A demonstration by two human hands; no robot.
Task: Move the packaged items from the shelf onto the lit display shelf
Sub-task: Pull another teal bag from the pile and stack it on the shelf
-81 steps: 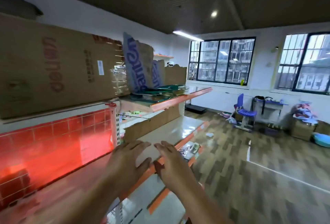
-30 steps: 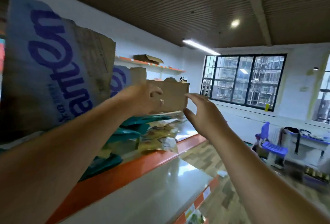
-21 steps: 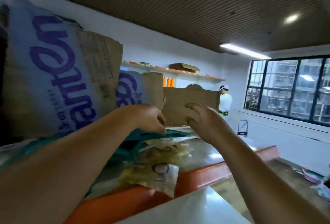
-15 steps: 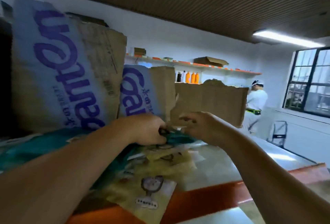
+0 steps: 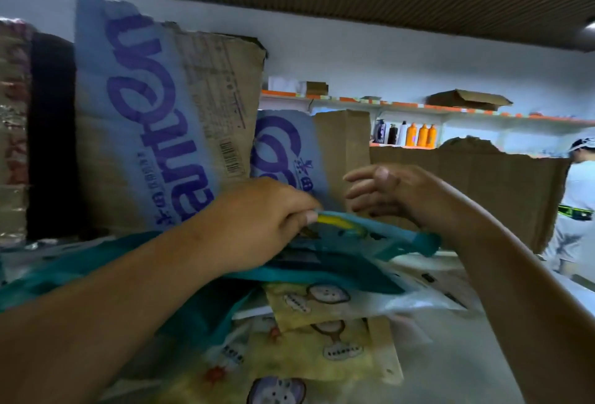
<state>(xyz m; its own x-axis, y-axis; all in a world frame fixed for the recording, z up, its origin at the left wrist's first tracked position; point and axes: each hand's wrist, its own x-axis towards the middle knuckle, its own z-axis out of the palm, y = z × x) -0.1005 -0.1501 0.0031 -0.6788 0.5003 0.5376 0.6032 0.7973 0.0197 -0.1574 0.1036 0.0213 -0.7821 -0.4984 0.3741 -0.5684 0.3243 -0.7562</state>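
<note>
A heap of flat packaged items lies on the top shelf (image 5: 450,365). Teal packets (image 5: 370,242) sit on top and yellow packets (image 5: 309,345) with cartoon prints lie beneath, nearer to me. My left hand (image 5: 257,217) pinches the upper edge of the top teal packet and lifts it a little off the heap. My right hand (image 5: 392,191) hovers just above and behind that packet, fingers loosely curled, holding nothing. The lit display shelf is out of view.
Torn cardboard boxes with purple lettering (image 5: 154,120) stand upright behind the heap, and a plain brown cardboard sheet (image 5: 476,191) stands to the right. A person in white (image 5: 576,204) is at the far right. A wall shelf holds several bottles (image 5: 415,134).
My hands rose from the lower shelf to the top shelf heap. My left hand has taken hold of the teal packet's edge and raised it; my right hand has come off it.
</note>
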